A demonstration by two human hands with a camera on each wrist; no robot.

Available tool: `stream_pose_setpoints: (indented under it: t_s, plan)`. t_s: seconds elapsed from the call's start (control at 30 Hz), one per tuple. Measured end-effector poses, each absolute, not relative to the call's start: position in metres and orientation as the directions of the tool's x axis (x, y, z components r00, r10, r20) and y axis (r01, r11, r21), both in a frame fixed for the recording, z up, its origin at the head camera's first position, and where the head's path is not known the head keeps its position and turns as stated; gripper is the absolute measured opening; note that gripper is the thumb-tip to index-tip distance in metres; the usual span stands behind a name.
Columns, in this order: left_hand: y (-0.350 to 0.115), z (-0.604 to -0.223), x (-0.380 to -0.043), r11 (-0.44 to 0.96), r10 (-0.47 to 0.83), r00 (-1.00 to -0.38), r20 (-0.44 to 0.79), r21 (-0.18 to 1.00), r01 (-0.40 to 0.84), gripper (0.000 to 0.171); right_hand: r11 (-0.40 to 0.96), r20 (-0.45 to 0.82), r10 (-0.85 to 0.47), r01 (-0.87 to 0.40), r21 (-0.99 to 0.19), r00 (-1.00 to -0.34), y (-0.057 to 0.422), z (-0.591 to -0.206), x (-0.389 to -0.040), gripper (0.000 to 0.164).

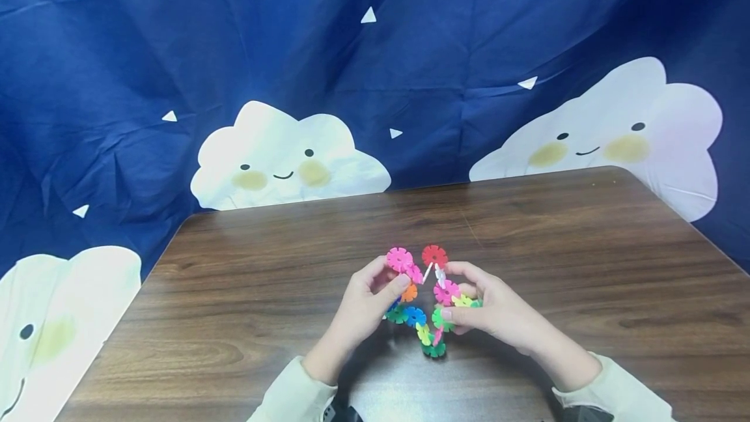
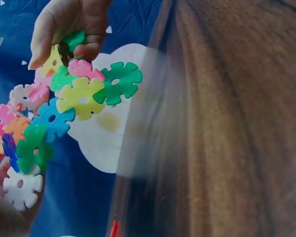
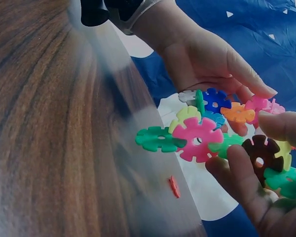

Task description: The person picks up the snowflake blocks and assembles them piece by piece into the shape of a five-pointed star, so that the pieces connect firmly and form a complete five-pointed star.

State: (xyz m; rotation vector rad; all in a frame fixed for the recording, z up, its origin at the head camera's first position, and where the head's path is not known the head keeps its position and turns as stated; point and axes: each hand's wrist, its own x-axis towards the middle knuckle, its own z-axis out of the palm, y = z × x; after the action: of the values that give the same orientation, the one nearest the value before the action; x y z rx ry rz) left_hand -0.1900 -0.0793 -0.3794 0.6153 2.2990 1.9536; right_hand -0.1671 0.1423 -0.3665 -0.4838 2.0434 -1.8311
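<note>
A chain of notched plastic snowflake discs in several colours hangs between both hands just above the table. My left hand [image 1: 364, 305] grips its left side, thumb by the pink disc [image 1: 400, 259] and the orange disc [image 1: 409, 292]. On the right side, my right hand [image 1: 498, 310] pinches the chain near a green disc [image 1: 442, 319]; a dark brown disc [image 3: 259, 160] shows between its fingers in the right wrist view. A red disc [image 1: 434, 255] and white discs stand at the top, near the pink one. The lowest is a dark green disc [image 1: 433, 349].
A brown wood-grain table [image 1: 263, 266] spreads beneath the hands. Behind it hangs a blue cloth [image 1: 422, 51] printed with white clouds. A small red piece [image 3: 174, 186] shows near the table edge in the right wrist view; whether it rests there I cannot tell.
</note>
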Motion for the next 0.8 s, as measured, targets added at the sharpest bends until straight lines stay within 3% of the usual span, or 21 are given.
stream_pose_setpoints:
  t_s: [0.6,0.8]
  plan:
    - [-0.082,-0.381,-0.186,0.049,0.281,-0.922,0.266,0.956,0.29,0.021,0.116,-0.103,-0.533,0.048,-0.992,-0.84,0.145,-0.37,-0.173,0.071]
    - [-0.085,-0.382,-0.186,0.039,0.262,-0.927,0.267,0.957,0.287,0.02,0.221,-0.135,-0.488,0.027,-0.975,-0.863,0.153,-0.367,-0.184,0.056]
